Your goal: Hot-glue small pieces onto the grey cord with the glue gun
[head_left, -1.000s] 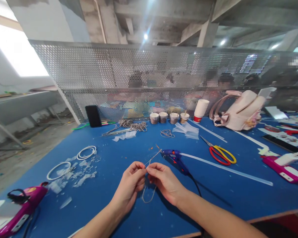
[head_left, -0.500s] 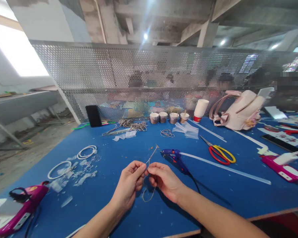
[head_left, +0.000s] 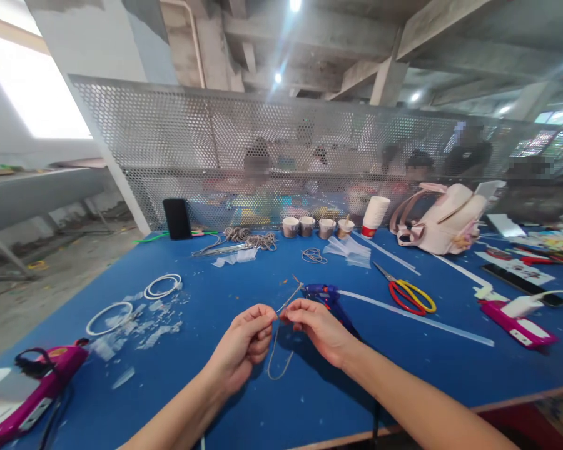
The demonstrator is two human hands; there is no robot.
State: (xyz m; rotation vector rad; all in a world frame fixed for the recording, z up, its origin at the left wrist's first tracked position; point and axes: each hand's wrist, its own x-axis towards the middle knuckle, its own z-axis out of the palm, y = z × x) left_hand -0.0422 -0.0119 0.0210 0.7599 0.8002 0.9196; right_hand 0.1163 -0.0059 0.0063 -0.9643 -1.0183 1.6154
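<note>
My left hand (head_left: pixel 243 344) is closed in a pinch on a thin beige cord near the middle of the table. Close beside it, my right hand (head_left: pixel 323 332) pinches the same piece, fingertips almost meeting the left ones. A thin stalk-like end (head_left: pixel 293 295) sticks up and away between the hands. Below the fingers the cord (head_left: pixel 276 378) hangs in a loose loop. Just beyond my right hand lies a blue hot glue gun (head_left: pixel 323 291), partly hidden by it, with a long clear glue stick (head_left: pixel 417 317) in its back.
Red-and-yellow scissors (head_left: pixel 410 295) lie right. White rings (head_left: pixel 162 286) and plastic scraps (head_left: pixel 157 334) lie left. Cord bundles (head_left: pixel 248 237), several paper cups (head_left: pixel 327 229), a phone (head_left: pixel 177 219) and a pink backpack (head_left: pixel 450 219) line the back, before a perforated metal screen (head_left: pixel 169 137). Magenta power strips (head_left: pixel 518 325) flank the table.
My right hand has tilted and shifted slightly up and right. The loop of cord hangs longer and more open. The view has turned a little to the right.
</note>
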